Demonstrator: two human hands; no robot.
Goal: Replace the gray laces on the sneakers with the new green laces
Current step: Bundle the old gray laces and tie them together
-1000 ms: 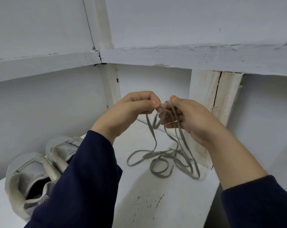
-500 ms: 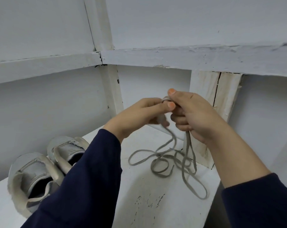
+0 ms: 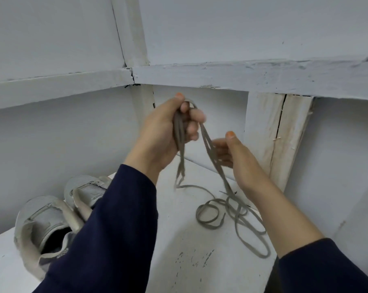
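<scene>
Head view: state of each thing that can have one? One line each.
left hand: raised, grips a bunch of gray lace.
right hand: open, fingers beside the hanging strands; contact unclear.
gray lace: out of the shoes, top bunched in the left hand, rest in loose loops on the shelf.
sneakers: side by side on the shelf, no laces seen, partly hidden by the sleeve.

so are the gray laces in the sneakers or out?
Out: gray laces hang from the left hand, rest coiled on the shelf, apart from the sneakers.
</scene>
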